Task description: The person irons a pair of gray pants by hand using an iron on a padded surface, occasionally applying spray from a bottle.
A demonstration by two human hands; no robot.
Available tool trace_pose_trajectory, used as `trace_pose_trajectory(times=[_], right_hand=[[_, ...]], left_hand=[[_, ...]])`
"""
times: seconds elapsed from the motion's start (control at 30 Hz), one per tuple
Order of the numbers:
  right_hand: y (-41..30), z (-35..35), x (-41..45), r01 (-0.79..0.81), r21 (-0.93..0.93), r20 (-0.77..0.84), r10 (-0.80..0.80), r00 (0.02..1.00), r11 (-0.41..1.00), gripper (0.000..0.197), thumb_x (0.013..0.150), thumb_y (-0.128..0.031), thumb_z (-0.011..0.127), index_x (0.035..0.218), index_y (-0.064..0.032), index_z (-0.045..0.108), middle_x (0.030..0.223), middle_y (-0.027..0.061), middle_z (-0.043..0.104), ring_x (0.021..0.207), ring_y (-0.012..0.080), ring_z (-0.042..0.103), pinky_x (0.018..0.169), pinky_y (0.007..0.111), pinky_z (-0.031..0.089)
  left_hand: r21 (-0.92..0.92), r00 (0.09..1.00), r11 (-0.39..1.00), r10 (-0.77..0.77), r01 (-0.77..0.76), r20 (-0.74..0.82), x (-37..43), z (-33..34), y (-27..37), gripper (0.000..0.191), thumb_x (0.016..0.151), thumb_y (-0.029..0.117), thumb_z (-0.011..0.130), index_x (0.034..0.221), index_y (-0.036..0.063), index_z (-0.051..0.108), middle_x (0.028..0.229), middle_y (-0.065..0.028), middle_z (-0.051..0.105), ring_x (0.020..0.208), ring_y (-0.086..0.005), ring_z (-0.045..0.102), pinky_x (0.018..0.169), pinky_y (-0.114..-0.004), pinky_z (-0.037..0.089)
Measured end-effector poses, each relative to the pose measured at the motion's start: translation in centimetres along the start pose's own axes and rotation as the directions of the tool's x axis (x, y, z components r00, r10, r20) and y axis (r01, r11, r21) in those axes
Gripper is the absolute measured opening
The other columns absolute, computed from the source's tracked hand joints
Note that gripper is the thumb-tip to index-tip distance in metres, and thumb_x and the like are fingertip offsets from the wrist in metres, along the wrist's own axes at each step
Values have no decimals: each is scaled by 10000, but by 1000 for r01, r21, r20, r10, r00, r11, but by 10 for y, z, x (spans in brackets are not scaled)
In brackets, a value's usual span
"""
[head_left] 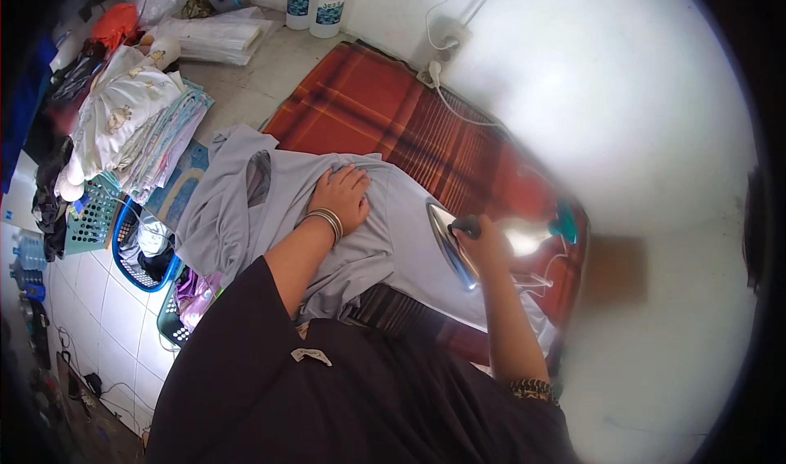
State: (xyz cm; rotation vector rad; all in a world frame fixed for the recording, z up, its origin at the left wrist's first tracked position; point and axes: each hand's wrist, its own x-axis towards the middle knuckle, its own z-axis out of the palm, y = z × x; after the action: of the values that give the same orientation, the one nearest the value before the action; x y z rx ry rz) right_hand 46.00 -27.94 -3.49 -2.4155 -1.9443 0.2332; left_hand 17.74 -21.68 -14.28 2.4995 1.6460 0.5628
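A light grey garment [424, 249] lies spread across a red plaid cloth [362, 96], smooth towards the right and bunched in folds on the left. My right hand [488, 249] grips the dark handle of a clothes iron [445, 234], whose shiny metal soleplate edge rests on the smooth part of the garment. My left hand [342, 200] presses flat on the garment near its middle, with bangles at the wrist. A white spray bottle with a teal head [528, 234] lies just beyond my right hand, partly hidden by it.
Folded cloths [156, 139] are stacked at the left, above a blue laundry basket [120, 267] and a green basket [92, 215]. Two labelled white bottles [327, 19] stand by the wall. A white cord runs from a wall socket [451, 43] along the plaid cloth's far edge. Plastic packets [212, 37] lie at the back.
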Motion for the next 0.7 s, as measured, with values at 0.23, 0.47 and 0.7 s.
trace_pose_trajectory(times=[0.23,0.47,0.7], right_hand=[[-7,4,19,-17,34,-120,21,993,999,421,785,-470,671,986,-110,584,891,146,692,852,354,671,715,471,504],[1,8,39,-9,69,-95,16,995,998,413,777,-447,677,1004,-113,591,943,152,692,903,346,667,750,464,507],[4,-1,31,-38,75,-40,41,998,996,445,772,-458,683,1018,-96,604,944,153,691,908,343,665,763,464,507]], left_hand=[[8,1000,1000,-9,9,0,1,1,2,466,824,281,525,1264,132,568,1376,-38,515,1331,-207,404,1105,-489,258],[17,1000,1000,4,-4,-10,5,-1,5,458,820,276,527,1252,130,579,1367,-35,524,1326,-205,410,1104,-489,256],[30,1000,1000,6,-5,-27,6,0,5,453,813,279,532,1238,133,588,1350,-24,538,1312,-203,424,1101,-483,262]])
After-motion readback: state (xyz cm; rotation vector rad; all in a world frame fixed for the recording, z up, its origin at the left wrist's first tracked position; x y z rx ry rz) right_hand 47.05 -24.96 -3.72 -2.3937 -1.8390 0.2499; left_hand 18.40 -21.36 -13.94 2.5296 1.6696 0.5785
